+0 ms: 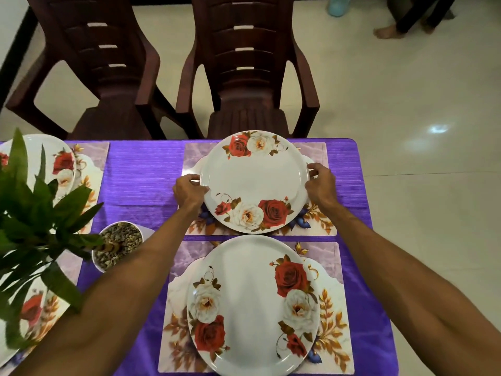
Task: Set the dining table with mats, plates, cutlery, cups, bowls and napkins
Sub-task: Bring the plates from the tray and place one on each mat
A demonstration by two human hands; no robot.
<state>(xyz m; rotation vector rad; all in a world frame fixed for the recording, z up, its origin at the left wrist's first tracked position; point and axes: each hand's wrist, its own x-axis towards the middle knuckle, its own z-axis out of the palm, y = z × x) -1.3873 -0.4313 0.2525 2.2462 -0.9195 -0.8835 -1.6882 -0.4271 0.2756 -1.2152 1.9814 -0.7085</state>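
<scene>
A white plate with red and white roses (253, 177) lies on the far floral mat (315, 221). My left hand (189, 189) grips its left rim and my right hand (321, 183) grips its right rim. Nearer to me, a second rose plate (252, 308) sits on another floral mat (332, 321). At the left, two more rose plates show: one (51, 161) on a mat (93, 169) at the far left, and one (29, 313) half hidden behind plant leaves. A purple cloth (141, 180) covers the table.
A potted green plant (32, 213) with a pebble-filled white pot (119, 245) stands left of centre. Two dark brown plastic chairs (244, 77) stand at the table's far edge. The table's right edge drops to a pale tiled floor. A person's bare feet (387, 32) are at the far right.
</scene>
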